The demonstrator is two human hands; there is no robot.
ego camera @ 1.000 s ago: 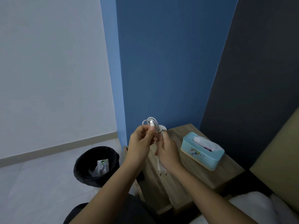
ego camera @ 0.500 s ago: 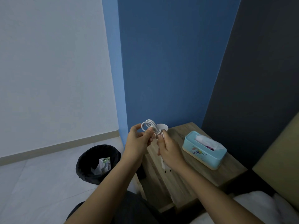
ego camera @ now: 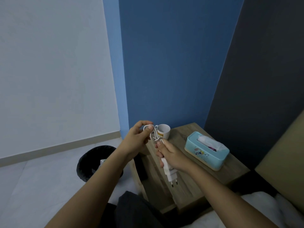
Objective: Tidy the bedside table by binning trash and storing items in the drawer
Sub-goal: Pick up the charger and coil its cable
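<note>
1. Some trash already sits in the black bin (ego camera: 92, 162) at the lower left of the frame.
2. The worktop (ego camera: 185, 183) holds just a white cup (ego camera: 163, 131) and a blue tissue box (ego camera: 206, 151).
3. The charger (ego camera: 170, 172) is not in the drawer yet. I think that comes next.
4. My right hand (ego camera: 171, 155) is wrapped around the charger, near the middle of the frame, plug pins pointing down.
5. My left hand (ego camera: 137, 139) pinches the looped white cable (ego camera: 153, 134), just above the right hand.

White charger (ego camera: 170, 172), black bin (ego camera: 88, 163), turquoise tissue box (ego camera: 204, 153) with cartoon print, blue wall (ego camera: 172, 63)
</note>
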